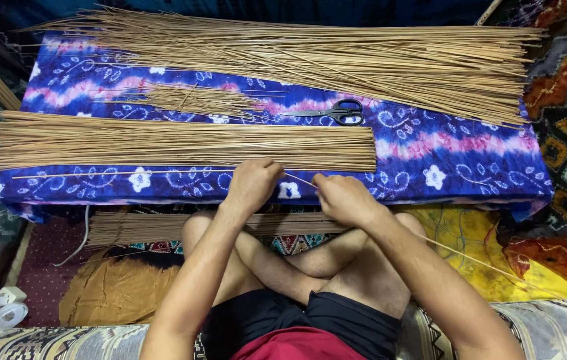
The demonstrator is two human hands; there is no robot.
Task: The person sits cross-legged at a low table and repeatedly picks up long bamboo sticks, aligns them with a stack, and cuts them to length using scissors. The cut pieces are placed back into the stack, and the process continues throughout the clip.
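Observation:
My left hand [251,185] rests at the near edge of a neat bundle of thin tan sticks [163,142] lying on a blue patterned cloth [443,150]. A single thin stick [483,263] is pinched between both hands; it runs from my left fingertips through my right hand [340,197] and off to the lower right past my knee. One loose stick [97,174] lies on the cloth in front of the bundle, left of my left hand.
A large loose heap of long sticks [337,60] lies across the far side of the cloth, with a small pile of short trimmings [197,100] and black scissors [337,113] between. Another stick bundle [143,227] lies on the floor by my crossed legs. A white device [3,310] sits at bottom left.

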